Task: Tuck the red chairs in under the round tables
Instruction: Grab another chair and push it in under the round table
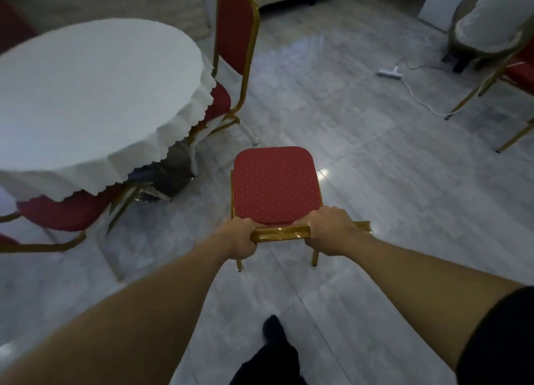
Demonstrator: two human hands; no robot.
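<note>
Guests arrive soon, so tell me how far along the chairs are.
Done: two chairs sit with seats partly under the round table. In hand: both hands, left and right, grip the back rail of a third chair, standing out on open floor. Left: pushing it in.

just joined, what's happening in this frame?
A person is gripping the gold top rail of a red chair with both hands, left hand and right hand, one at each end. The chair stands out on the open tiled floor, to the right of the round table with the white cloth, not yet tucked in. Two other red chairs already have their seats partly under that table's edge. A white power strip lies on the floor farther back.
</note>
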